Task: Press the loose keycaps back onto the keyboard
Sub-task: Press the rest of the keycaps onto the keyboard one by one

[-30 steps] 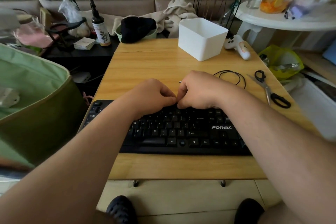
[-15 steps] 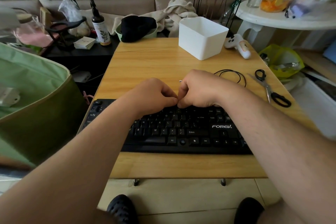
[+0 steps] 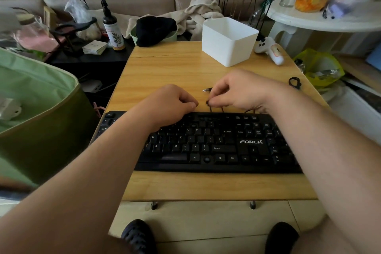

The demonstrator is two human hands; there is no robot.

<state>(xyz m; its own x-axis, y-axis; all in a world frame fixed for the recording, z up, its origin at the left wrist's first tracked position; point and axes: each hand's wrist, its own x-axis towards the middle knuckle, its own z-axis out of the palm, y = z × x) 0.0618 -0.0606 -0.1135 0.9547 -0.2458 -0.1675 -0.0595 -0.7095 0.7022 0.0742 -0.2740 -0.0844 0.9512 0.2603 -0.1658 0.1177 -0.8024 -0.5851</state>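
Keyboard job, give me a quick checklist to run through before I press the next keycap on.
1. Keyboard lies flat on the wooden table, square to the person: ok.
2. Right hand has a grip on something: ok, fingertips pinch a small dark piece just behind the keyboard's back edge.
3. That piece is a keycap: cannot tell, too small.
4. Piece sits over an empty key slot: not ok, it is off the key area.
5. Left hand steadies the keyboard: ok, it rests curled on the top rows.
6. Cable plug clear of the keys: ok, it lies on the table behind.
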